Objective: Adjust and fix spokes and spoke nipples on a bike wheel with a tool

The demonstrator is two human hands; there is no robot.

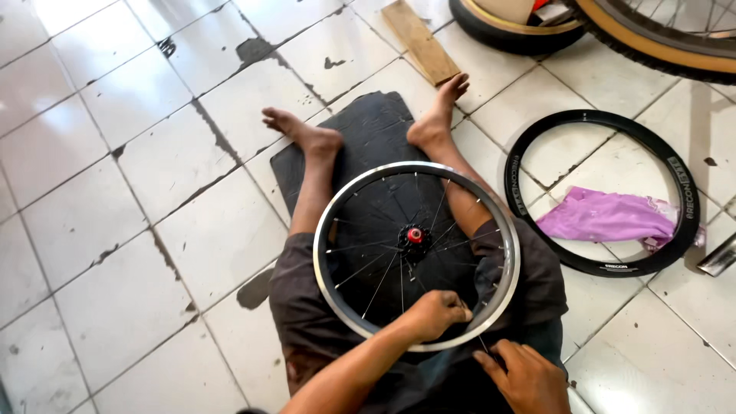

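Note:
A small spoked bicycle wheel with a silver rim (331,287) and a black hub with a red centre (414,235) lies flat across my lap. My left hand (434,313) rests on the near part of the rim, fingers closed around a spoke. My right hand (525,377) sits just outside the rim's near edge, fingers pinched on the end of a thin spoke. My bare legs stretch forward over a black rubber mat (376,130).
A bare black rim (521,153) lies on the tiles to the right with a purple cloth (606,217) inside it. A wooden plank (420,40) and tan-walled tyres (659,46) lie beyond my feet. White tiled floor spreads to the left.

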